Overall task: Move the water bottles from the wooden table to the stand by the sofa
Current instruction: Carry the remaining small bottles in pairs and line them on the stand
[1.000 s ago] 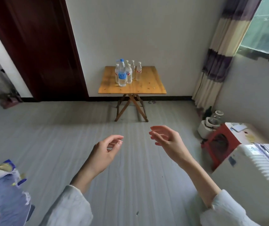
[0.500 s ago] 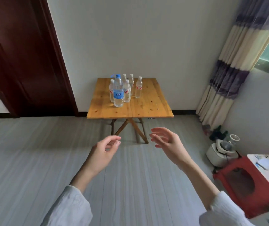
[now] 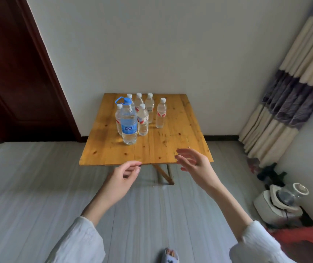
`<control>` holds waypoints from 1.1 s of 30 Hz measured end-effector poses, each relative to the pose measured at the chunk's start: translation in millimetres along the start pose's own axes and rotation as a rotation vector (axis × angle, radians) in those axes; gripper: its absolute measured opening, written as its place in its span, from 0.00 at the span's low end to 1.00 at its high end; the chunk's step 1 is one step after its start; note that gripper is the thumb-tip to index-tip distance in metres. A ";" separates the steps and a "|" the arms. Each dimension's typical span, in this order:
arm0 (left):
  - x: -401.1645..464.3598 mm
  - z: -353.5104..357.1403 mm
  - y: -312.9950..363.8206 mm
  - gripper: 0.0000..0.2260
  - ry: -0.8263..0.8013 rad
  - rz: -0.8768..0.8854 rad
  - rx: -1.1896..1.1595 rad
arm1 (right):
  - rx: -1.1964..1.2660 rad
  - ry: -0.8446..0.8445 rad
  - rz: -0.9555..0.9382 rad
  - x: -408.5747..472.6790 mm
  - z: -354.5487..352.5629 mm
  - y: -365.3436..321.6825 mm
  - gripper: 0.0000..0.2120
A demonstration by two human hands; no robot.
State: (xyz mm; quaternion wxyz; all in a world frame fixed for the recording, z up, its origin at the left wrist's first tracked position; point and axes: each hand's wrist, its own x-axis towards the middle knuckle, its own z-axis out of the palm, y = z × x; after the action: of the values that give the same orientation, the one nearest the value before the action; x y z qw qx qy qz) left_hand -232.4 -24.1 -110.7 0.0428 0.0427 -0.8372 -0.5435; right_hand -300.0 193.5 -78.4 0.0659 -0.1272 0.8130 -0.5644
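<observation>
The wooden table stands against the wall ahead of me, and every water bottle is on it; the stand by the sofa is not in view. The large blue-capped bottle stands upright nearest the table's front edge, left of centre, with six small white-capped bottles upright behind and beside it, one a little apart on the right. All hold clear water, caps on. My left hand hangs just short of the front edge, fingers loosely curled, holding nothing. My right hand reaches over the front right corner, fingers spread and empty. The bottles lie ahead and leftward, so I judge my left hand nearer the big bottle, my right nearer the lone small one.
</observation>
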 end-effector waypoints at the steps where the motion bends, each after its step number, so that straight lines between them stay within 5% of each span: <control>1: 23.3 1.3 0.5 0.09 0.014 -0.007 0.005 | 0.007 -0.017 0.003 23.7 -4.4 4.2 0.12; 23: 404.3 35.8 -69.3 0.23 0.247 -0.061 0.238 | -0.154 -0.145 0.199 427.7 -15.5 98.6 0.13; 33: 487.3 44.7 -107.5 0.32 0.273 -0.248 0.239 | -0.346 -0.094 0.231 532.6 15.2 134.8 0.25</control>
State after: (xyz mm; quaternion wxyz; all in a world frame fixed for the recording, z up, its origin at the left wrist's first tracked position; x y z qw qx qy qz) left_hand -718.7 -84.8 -214.7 0.0834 0.2232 -0.8704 -0.4309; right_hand -824.8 74.5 -190.3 0.1453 -0.0687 0.9031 -0.3983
